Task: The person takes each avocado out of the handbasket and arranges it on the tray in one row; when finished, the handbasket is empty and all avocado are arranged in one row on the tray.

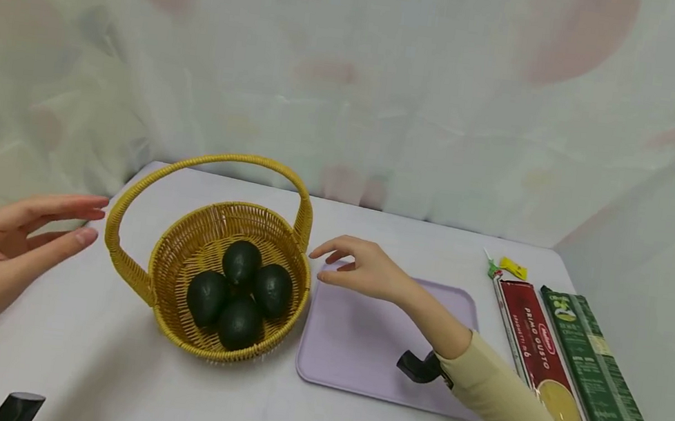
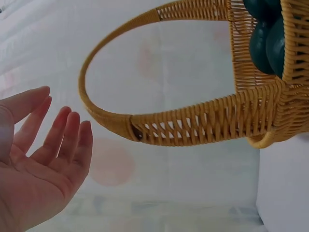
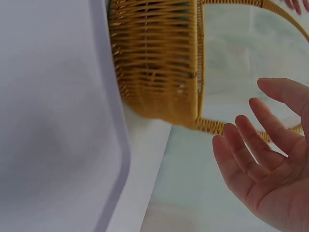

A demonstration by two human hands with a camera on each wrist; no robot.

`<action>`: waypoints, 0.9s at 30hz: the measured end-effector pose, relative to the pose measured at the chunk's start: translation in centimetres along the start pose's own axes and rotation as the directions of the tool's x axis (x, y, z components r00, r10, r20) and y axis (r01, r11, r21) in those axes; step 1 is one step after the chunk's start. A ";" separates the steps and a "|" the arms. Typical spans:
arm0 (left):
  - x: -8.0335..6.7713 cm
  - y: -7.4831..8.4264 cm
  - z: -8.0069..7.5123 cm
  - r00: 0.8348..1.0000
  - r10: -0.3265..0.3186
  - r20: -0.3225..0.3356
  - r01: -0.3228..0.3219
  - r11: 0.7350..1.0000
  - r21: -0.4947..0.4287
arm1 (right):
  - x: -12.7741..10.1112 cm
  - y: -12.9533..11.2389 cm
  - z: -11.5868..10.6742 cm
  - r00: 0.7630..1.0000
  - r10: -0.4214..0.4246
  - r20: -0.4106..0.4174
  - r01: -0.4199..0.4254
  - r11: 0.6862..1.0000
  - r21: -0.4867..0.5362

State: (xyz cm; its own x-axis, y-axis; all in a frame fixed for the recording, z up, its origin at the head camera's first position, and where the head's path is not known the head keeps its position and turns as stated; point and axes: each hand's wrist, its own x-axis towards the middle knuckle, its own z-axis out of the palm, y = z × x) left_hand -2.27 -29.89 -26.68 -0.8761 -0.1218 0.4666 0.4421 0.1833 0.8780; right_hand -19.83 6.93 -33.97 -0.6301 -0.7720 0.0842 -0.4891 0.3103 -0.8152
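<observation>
1. The left hand [image 1: 2,249] is filling the lower left of the frame, nearest the lens, fingers straight and spread, holding nothing and hovering just beside the arched handle [image 1: 205,167] of the wicker basket [image 1: 182,259].
2. The right hand [image 1: 362,269] is reaching in from the lower right over the lilac tray [image 1: 359,352], fingers loosely curled and empty, near the basket's right rim but not touching it.
3. The basket is sitting on the white worktop [image 1: 78,348] at centre left of the frame, just beside the tray's left edge.
4. Risk, as judged here: the handle is leaning toward the left, and a one-sided pull on it could be tipping the basket, sending its rounded load rolling out across the worktop.
5. Four dark green avocados [image 1: 242,262] are clustered in the basket, touching one another. The tray is holding nothing.
6. Two long pasta packets [image 1: 545,359], one red and one green, are lying side by side at the right of the frame.
</observation>
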 end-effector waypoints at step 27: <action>2.7 -1.2 -0.9 0.981 -0.194 0.010 0.168 0.872 0.459 | 8.8 -4.0 3.7 0.903 -0.153 0.402 0.188 0.981 -0.051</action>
State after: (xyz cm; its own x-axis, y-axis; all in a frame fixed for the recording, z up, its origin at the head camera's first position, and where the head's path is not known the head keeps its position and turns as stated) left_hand -4.98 -31.34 -26.40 -0.9472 -0.1452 0.2858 0.1501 0.5869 0.7956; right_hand -21.19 -3.15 -32.06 -0.2520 -0.9673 -0.0298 -0.6289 0.1871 -0.7546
